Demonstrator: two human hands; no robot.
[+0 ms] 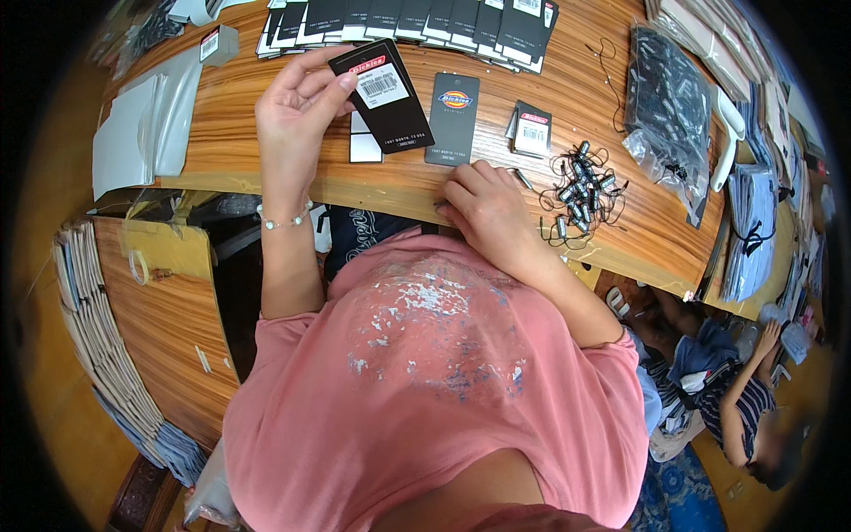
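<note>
My left hand pinches a black hang tag with a white barcode sticker, tilted above the table. A second tag edge shows behind it. A white card with a dark edge lies partly under it. My right hand is curled at the table's front edge, its fingertips turned under; what they hold, if anything, is hidden. Just beyond it a dark grey hang tag with an oval logo lies flat. Small stickered tags lie to the right, near a pile of black string seals.
Rows of black hang tags are fanned along the table's far side. A clear bag of black seals and a white handheld tool are at right, beside folded garments. White sheets lie left. Another person sits lower right.
</note>
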